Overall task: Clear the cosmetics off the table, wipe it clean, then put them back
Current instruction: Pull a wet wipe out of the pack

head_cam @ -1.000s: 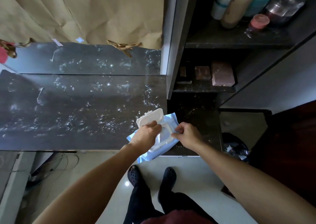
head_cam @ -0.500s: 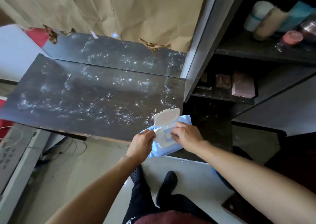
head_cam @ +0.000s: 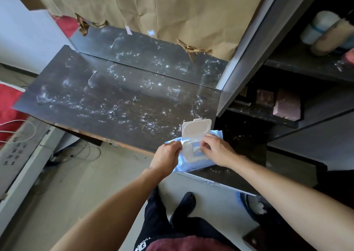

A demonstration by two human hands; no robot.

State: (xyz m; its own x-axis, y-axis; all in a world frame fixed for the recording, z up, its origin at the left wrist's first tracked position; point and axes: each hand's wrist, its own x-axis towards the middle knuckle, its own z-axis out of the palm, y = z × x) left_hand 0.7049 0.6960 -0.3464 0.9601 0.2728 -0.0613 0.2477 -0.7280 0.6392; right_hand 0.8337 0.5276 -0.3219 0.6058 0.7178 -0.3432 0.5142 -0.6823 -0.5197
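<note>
A blue pack of wet wipes (head_cam: 193, 164) lies at the near right corner of the dark, dust-speckled table (head_cam: 118, 97), its white flip lid (head_cam: 196, 129) standing open. My left hand (head_cam: 166, 156) grips the pack's left side. My right hand (head_cam: 216, 151) rests on the pack with its fingertips pinched at the opening under the lid. The cosmetics stand on the shelves to the right: several bottles and tubes (head_cam: 323, 32) on the upper shelf, and pink and brown compact boxes (head_cam: 286, 107) on the lower shelf.
Crumpled brown paper (head_cam: 182, 9) hangs behind the table. A grey upright panel (head_cam: 247, 55) separates table and shelves. Cables (head_cam: 80, 151) lie on the floor under the table's left side. My feet (head_cam: 183, 204) stand below the table edge.
The camera view swung to the left and tilted. Both hands stayed on the wipes pack; my right hand's fingers shifted onto the opening beneath the raised lid.
</note>
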